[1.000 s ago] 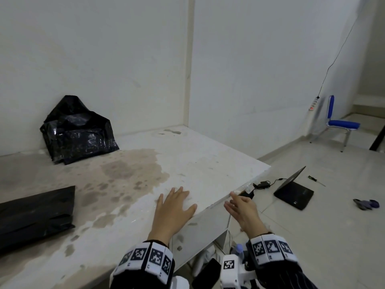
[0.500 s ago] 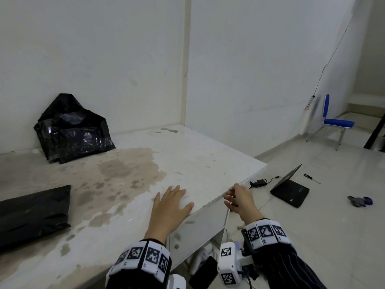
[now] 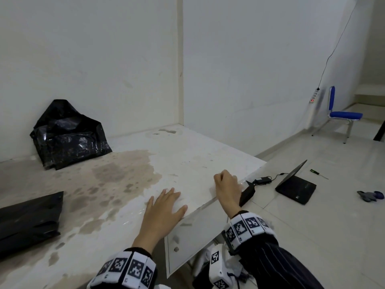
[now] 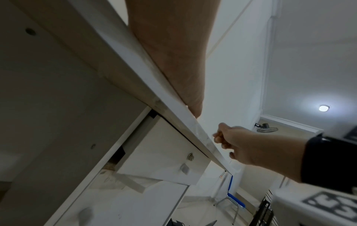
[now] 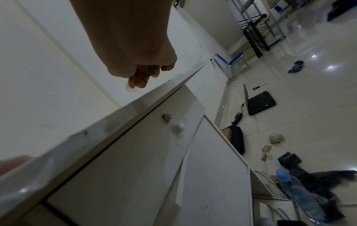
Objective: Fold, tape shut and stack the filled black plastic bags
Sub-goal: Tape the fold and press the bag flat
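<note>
Right hand (image 3: 227, 185) pinches clear tape strip (image 5: 133, 90) off worktop (image 3: 187, 163) edge; flimsy, clingy, hold its end. Left hand (image 3: 164, 207) spread flat beside.

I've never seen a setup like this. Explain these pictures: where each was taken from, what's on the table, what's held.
No machine: a person works bare-handed, wearing three cameras. The wide picture comes from the head; the other two look along each wrist. The left hand lies flat and open on the stained white table. The right hand curls at the table's edge, apparently pinching a strip of clear tape. A pile of black plastic bags sits against the wall; another flat black bag lies at the left.
</note>
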